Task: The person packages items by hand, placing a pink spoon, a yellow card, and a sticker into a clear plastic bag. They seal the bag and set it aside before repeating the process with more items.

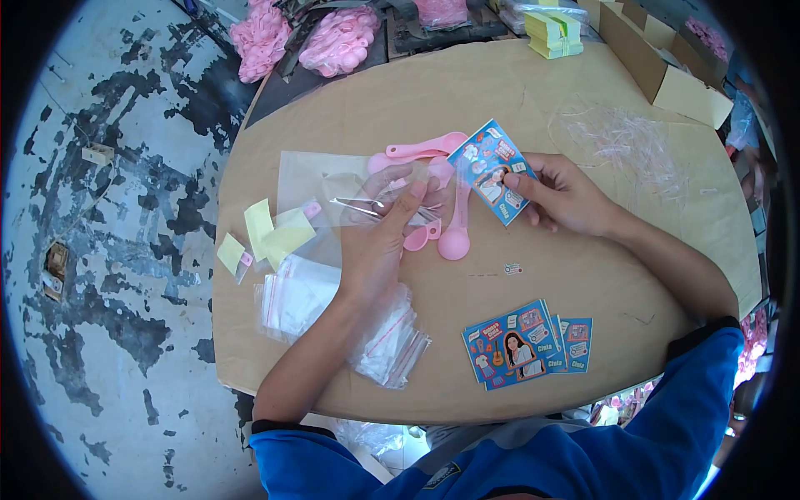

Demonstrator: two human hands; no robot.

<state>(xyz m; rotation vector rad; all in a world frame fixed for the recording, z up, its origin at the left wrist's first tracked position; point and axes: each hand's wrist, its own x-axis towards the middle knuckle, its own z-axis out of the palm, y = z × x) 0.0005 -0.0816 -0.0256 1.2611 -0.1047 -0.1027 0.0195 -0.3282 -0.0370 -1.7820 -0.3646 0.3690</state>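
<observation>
My left hand [383, 229] is closed around a clear plastic bag [346, 187], with its thumb and fingers pinched toward the right. Thin, shiny metal pieces [358, 205], like tweezers, show across the fingers of that hand. My right hand [567, 192] grips a blue printed card [493, 171], tilted, with the thumb on its face and the card's left corner close to the left fingertips. Pink plastic spoons [454, 242] lie under and beside the left hand, partly hidden by it. Below that hand spreads a pile of clear resealable bags [304, 292].
More blue cards [517, 346] lie stacked near the front edge. Yellow paper slips [283, 233] are at the left, and a yellow stack [554, 35] stands at the back. Clear plastic strands [621, 150] and a cardboard box [667, 75] occupy the right. Pink bundles [340, 40] sit behind.
</observation>
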